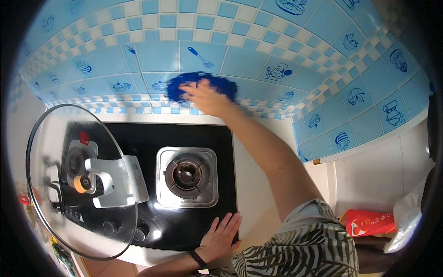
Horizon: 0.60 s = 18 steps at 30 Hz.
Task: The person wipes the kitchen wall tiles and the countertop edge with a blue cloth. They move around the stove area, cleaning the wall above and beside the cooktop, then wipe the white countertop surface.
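With fingers spread, my right hand [207, 100] presses a shaggy dark blue cleaning cloth [225, 86] against the light blue wall tiles [242, 65]. Part of the cloth is hidden under the hand. My left hand [221, 235], a dark band at its wrist, lies flat near the front right corner of a black glass gas cooktop [193, 221] and holds nothing. Beyond it on the cooktop is a gas burner [187, 175] with a square metal drip plate.
A large glass pan lid [83, 107] with a tan knob [82, 184] stands in a white holder [135, 178] on the left, partly covering the second burner [78, 159]. A thin cord [140, 69] hangs down the wall. A red packet [370, 222] is at far right.
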### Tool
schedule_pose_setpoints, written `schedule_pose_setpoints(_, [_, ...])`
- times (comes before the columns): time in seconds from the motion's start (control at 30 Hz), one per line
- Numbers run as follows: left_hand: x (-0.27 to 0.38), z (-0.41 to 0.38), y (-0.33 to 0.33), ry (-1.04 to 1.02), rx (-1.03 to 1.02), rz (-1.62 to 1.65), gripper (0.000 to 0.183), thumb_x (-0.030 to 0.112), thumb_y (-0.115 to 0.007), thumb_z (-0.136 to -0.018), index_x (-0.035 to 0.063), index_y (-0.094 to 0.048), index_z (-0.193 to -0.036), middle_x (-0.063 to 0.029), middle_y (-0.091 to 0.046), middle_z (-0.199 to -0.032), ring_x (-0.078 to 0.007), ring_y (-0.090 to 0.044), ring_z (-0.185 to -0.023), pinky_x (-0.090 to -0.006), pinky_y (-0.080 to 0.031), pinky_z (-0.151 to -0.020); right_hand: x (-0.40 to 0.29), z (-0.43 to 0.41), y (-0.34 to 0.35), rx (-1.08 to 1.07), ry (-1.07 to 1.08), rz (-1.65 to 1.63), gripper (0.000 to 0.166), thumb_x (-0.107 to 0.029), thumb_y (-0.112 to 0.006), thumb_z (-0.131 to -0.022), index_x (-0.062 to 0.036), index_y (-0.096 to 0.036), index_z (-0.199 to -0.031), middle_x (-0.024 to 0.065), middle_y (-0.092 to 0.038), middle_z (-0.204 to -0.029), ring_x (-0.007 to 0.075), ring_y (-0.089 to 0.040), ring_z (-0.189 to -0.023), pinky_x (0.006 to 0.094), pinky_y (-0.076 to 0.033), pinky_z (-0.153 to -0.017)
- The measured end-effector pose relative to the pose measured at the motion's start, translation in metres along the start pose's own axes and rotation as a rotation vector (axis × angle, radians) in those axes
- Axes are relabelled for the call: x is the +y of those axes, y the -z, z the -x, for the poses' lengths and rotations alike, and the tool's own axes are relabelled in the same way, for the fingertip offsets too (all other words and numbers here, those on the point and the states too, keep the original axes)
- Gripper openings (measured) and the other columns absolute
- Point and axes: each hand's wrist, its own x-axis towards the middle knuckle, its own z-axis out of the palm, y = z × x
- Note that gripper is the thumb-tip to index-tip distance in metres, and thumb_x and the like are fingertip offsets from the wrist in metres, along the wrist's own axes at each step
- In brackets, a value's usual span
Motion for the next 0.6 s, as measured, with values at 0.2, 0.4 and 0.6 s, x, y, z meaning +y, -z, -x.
schedule_pose_setpoints(0.2, [-0.001,-0.004,-0.005,-0.025,0.018,0.067,0.073,0.053,-0.048,-0.091,0.0051,-0.036,-0.144,-0.0137,-0.029,-0.152,-0.0293,-0.026,-0.14,-0.0502,-0.03,-0.108,0.088,0.144,0.066,-0.036,-0.939,0.088,0.039,-0.028,-0.048,-0.091,-0.0061,-0.061,-0.121,0.0171,-0.057,-0.124,0.0384,-0.046,-0.117,0.0497,-0.032,-0.102])
schedule_pose_setpoints(0.4, [-0.002,-0.004,-0.003,-0.042,-0.011,0.072,0.072,0.053,-0.046,-0.092,0.0058,-0.035,-0.145,-0.0133,-0.03,-0.152,-0.0287,-0.025,-0.14,-0.0509,-0.027,-0.109,0.076,0.019,0.06,0.431,-0.816,0.389,0.026,-0.032,-0.05,-0.091,-0.0115,-0.056,-0.106,0.0099,-0.05,-0.099,0.0293,-0.045,-0.099,0.0493,-0.033,-0.086])
schedule_pose_setpoints(0.6, [0.001,-0.004,-0.008,-0.005,-0.005,-0.059,0.07,0.055,-0.047,-0.09,0.0099,-0.041,-0.143,-0.0069,-0.034,-0.151,-0.0227,-0.028,-0.14,-0.0457,-0.026,-0.109,-0.055,-0.077,-0.01,0.099,0.151,-0.406,0.05,-0.009,-0.043,-0.092,-0.0131,-0.042,-0.142,0.0115,-0.035,-0.15,0.0291,-0.032,-0.137,0.0416,-0.024,-0.114])
